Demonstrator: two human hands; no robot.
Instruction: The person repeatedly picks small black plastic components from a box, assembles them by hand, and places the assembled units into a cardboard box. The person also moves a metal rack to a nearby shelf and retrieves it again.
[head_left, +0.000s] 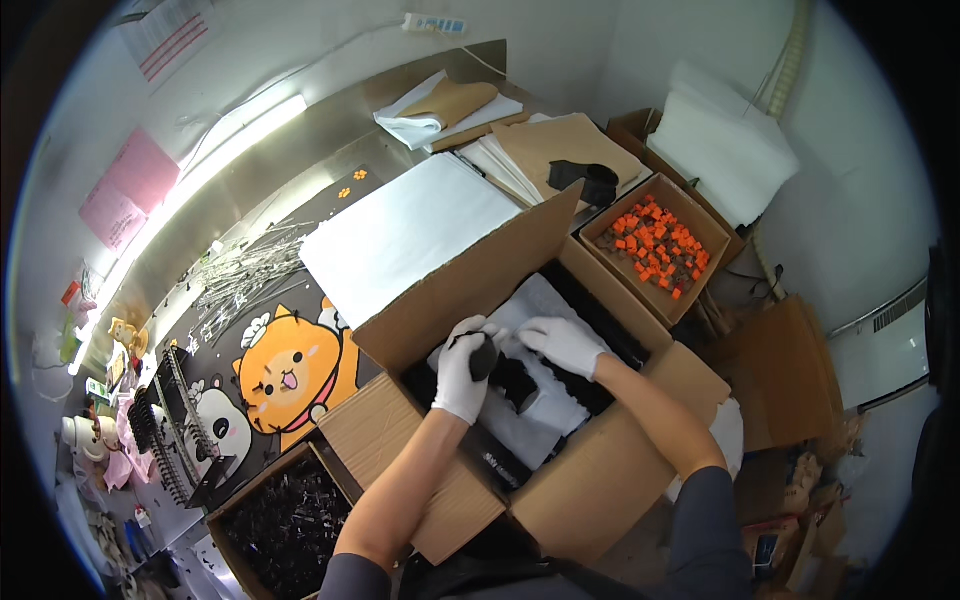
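Inside an open cardboard box, both my hands in white gloves work over a soft white sheet. My left hand is closed round a small black rounded piece, whose exact kind I cannot make out. To its right, my right hand has its bent fingers closed at the sheet, near the black piece. Black parts show through a gap in the sheet, and more black items line the box's right side. The fingertips of both hands are partly hidden.
A carton of orange and brown small pieces stands beyond the box at right. At lower left is a carton of black bits. White paper lies on the cartoon mat; a black rack stands left.
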